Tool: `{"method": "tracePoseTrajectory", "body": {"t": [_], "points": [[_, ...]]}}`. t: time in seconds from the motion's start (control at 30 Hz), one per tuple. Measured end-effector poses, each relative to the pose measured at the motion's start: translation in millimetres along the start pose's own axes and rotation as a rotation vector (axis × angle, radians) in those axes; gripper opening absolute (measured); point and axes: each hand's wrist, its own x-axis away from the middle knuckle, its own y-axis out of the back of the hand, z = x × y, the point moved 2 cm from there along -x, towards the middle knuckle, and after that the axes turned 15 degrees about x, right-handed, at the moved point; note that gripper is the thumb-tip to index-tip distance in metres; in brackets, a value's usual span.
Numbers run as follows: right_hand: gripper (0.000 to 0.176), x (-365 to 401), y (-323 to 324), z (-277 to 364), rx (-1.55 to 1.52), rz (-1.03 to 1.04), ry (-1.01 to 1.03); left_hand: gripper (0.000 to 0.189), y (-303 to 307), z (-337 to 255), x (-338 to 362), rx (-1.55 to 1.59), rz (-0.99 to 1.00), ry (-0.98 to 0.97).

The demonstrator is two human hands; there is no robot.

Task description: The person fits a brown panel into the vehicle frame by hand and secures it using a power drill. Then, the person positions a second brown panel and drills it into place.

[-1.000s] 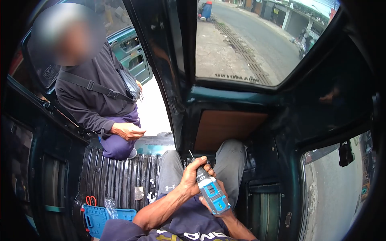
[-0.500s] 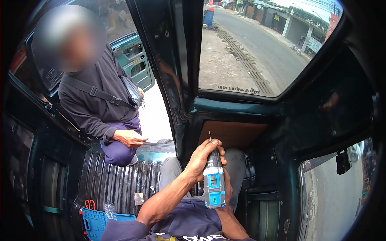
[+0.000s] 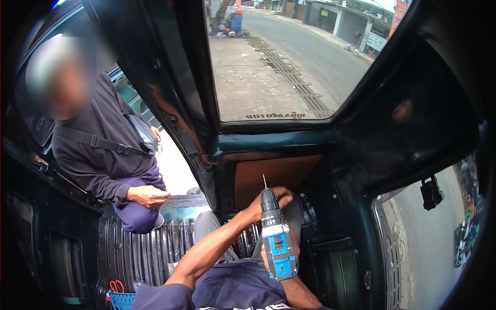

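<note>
Your blue-and-grey drill (image 3: 280,250) sits between five and six o'clock from the middle of your view, its thin bit (image 3: 265,182) pointing toward twelve out of the black chuck (image 3: 269,200). Your right hand (image 3: 295,244) is closed around it from beneath; your left hand (image 3: 283,196) lies beyond the chuck, blurred fingers showing on its three o'clock side, and whether it grips anything I cannot tell. Out from the drill, a brown panel (image 3: 274,170) is at twelve, the ribbed floor (image 3: 139,248) at nine, a blue case (image 3: 121,301) at eight, and another person (image 3: 103,160) in a dark top at ten
</note>
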Motion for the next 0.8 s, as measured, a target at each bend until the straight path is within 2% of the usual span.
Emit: {"method": "tracePoseTrajectory", "body": {"t": [0.03, 0.07, 0.13, 0.17, 0.23, 0.27, 0.3, 0.4, 0.47, 0.57, 0.63, 0.8], "points": [[0.036, 6, -12, -18, -0.1, 0.058, -0.099, 0.04, 4, 4, -10, -0.093, -0.09, 0.011], [0.036, 19, -13, -28, -0.087, 0.052, -0.103, 0.046, 17, 10, -20, -0.008, -0.217, 0.15], [0.031, -2, 4, 1, 0.123, -0.156, 0.06, 0.046, 29, -11, -19, 0.032, -0.334, 0.345], [0.031, 3, -2, -7, 0.122, -0.169, 0.062, 0.046, 29, -12, -21, 0.024, -0.328, 0.336], [0.045, 37, -25, -48, -0.073, 0.014, -0.09, 0.051, 27, -11, -15, 0.023, -0.543, 0.135], [0.053, 46, -30, -59, -0.171, 0.117, -0.162, 0.051, 25, -9, -14, 0.022, -0.549, 0.141], [0.069, -6, 6, 3, 0.15, -0.112, 0.153, 0.053, 25, -8, -17, 0.026, -0.575, 0.159], [0.076, -16, 2, 10, 0.004, -0.064, 0.084, 0.058, 26, 8, -24, 0.054, -0.605, 0.158], [0.075, -23, 0, 14, -0.038, -0.026, 0.085, 0.062, 21, 23, -20, 0.085, -0.605, 0.159], [0.069, -36, -8, 15, -0.058, -0.03, 0.162, 0.065, 24, 14, -19, 0.126, -0.638, 0.129], [0.069, -40, -10, 14, -0.057, -0.022, 0.178, 0.053, 27, 6, -18, 0.114, -0.547, 0.304], [0.067, -41, -15, 15, -0.054, -0.01, 0.187, 0.053, 24, 0, -19, 0.125, -0.567, 0.286]]}}
